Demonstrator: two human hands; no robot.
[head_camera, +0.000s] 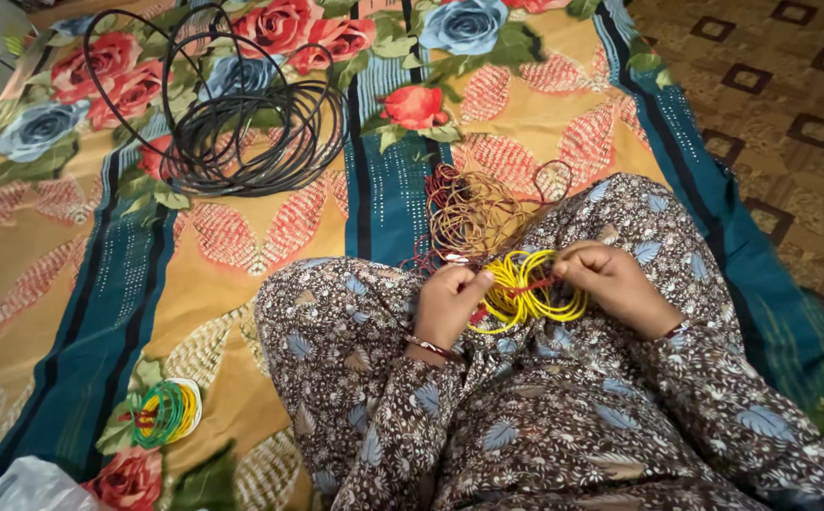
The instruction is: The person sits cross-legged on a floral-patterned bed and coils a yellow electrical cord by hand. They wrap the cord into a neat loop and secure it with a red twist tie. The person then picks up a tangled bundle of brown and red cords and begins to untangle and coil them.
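Note:
A bundle of thin yellow bangles (525, 293) rests on my lap, which is covered in patterned brown floral cloth. My left hand (450, 301) pinches the bundle's left side. My right hand (611, 279) grips its right side, where a red thread crosses the rings. Just beyond my hands lies a loose heap of red and golden bangles (473, 213) on the bedsheet.
A large coil of black wire rings (232, 114) lies at the back left on the floral sheet (71, 284). A small stack of green, yellow and white bangles (166, 412) sits at the front left. A plastic bag corner (29, 487) shows bottom left. Patterned floor (781, 95) lies right.

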